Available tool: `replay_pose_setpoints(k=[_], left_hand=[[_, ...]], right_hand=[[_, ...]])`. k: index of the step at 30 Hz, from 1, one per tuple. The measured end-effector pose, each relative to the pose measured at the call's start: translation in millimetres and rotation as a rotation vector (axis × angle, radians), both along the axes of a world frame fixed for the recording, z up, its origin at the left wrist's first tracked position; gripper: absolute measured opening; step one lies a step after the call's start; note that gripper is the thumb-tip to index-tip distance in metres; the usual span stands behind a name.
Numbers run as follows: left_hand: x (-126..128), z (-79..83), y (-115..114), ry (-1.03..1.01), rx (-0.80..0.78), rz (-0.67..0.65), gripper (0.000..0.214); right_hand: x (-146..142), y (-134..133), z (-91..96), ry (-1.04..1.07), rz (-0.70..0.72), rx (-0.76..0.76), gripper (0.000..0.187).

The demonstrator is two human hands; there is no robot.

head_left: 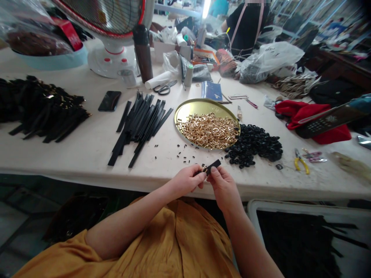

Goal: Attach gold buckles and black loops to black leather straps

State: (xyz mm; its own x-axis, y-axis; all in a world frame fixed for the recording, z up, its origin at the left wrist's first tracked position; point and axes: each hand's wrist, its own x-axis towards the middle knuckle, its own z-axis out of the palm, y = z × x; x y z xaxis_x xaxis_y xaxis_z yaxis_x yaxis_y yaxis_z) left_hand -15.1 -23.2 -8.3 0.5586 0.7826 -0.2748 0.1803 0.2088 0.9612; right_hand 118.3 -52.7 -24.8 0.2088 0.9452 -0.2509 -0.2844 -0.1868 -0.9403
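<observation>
Just above the table's front edge, my left hand (193,178) and my right hand (222,185) meet, both closed on one black strap (215,165). A gold-coloured metal piece (204,169) shows on the strap by my left fingertips; its exact form is too small to make out. Beyond my hands lies a round gold tray (185,105) heaped with small gold metal pieces (210,129). Against its right side is a pile of black rings or loops (255,144). Several flat black straps (142,119) lie to the left, with tiny black bits (185,157) scattered between.
At far left is a heap of black straps with gold fittings (43,108), near a phone (109,101). A fan (113,58), a dark bottle (143,54) and scissors (164,88) stand or lie behind. Yellow-handled pliers (301,162) lie right. A white bin (253,210) holds black strips below.
</observation>
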Motion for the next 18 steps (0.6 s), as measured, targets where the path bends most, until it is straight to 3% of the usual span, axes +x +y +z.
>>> replay_pose_setpoints(k=[5,13,18], left_hand=[[-1.7,0.7,5.8,-0.006,-0.058,-0.049,0.013],[2.4,2.6,7.7,0.113,0.010,-0.019,0.016],[1.7,3.6,5.5,0.074,-0.054,-0.001,0.020]], right_hand=[[1.9,4.1,-0.3,0.212,0.076,-0.078,0.020],[3.6,3.2,-7.7,-0.010,0.056,-0.027,0.020],[6.4,4.0,-7.8,0.092,0.108,-0.083,0.019]])
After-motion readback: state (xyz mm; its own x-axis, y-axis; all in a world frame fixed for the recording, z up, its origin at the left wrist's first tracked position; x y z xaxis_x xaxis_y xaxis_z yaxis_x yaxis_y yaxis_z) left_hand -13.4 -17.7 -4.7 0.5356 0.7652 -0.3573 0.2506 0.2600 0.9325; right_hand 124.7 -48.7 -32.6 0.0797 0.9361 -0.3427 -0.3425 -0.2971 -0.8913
